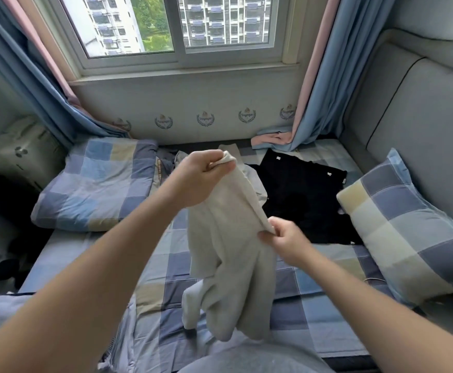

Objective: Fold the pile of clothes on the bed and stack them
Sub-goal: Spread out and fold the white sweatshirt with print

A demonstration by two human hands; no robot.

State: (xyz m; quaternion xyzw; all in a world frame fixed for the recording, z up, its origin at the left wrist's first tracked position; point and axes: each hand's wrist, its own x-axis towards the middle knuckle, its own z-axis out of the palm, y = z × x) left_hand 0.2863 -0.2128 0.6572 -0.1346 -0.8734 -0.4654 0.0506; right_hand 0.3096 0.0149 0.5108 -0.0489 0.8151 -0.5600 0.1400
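Bed (314, 313): checked blue-grey sheet.
Checked pillow (408, 232): at the bed's right side.
Black garment (300, 200): spread flat on the bed, just beside the pillow.
Cream garment (228, 265): possibly trousers; hangs over the bed, held up at its top edge.
Left hand (195, 179): fingers curled, pinching the upper corner.
Right hand (284, 238): fingers pinching the same edge lower down, nearer the person.

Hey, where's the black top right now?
In the head view, the black top lies spread on the bed, right of centre, between the held-up cream garment and the checked pillow.
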